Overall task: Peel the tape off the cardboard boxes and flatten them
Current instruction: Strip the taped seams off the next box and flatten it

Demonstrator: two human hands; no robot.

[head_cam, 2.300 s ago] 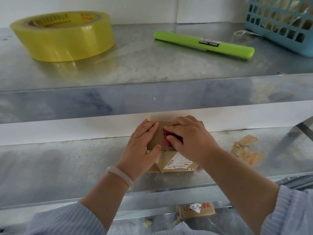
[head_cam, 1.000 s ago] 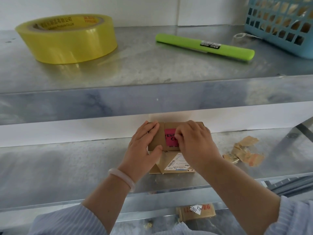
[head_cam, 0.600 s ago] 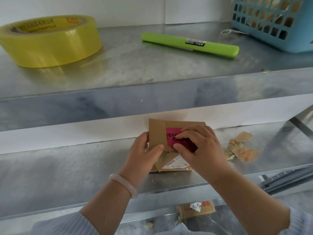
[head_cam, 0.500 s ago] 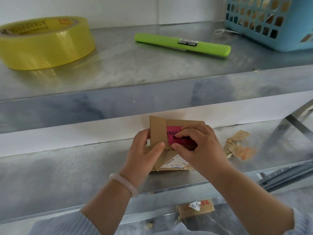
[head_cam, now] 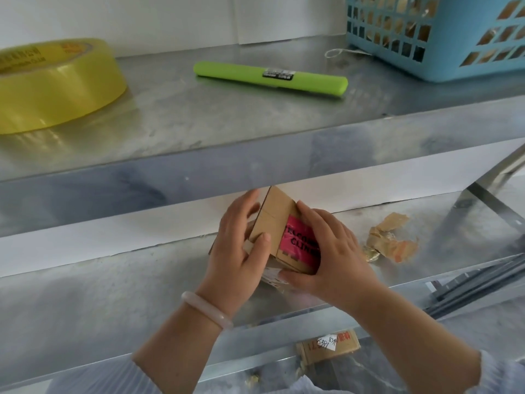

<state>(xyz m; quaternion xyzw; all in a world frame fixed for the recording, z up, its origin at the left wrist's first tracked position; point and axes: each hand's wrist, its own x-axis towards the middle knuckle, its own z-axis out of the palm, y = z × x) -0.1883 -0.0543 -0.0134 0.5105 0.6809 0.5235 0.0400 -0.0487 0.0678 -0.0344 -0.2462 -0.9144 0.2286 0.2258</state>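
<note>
A small brown cardboard box (head_cam: 277,220) with a pink label stands tilted on the lower metal shelf (head_cam: 99,294), raised on one end between both hands. My left hand (head_cam: 238,251) grips its left side, thumb on the front face and fingers behind. My right hand (head_cam: 329,251) holds the right side, fingers over the pink label and thumb under the bottom edge. A white shipping label shows under the box.
A crumpled wad of peeled brown tape (head_cam: 389,240) lies right of the box. On the upper shelf sit a yellow tape roll (head_cam: 54,83), a green utility knife (head_cam: 270,78) and a blue basket (head_cam: 443,35). Another small box (head_cam: 326,348) lies below.
The box has been lifted off its flat position and turned up on end, rotated clockwise. Both hands shifted from pressing its top to gripping its sides.
</note>
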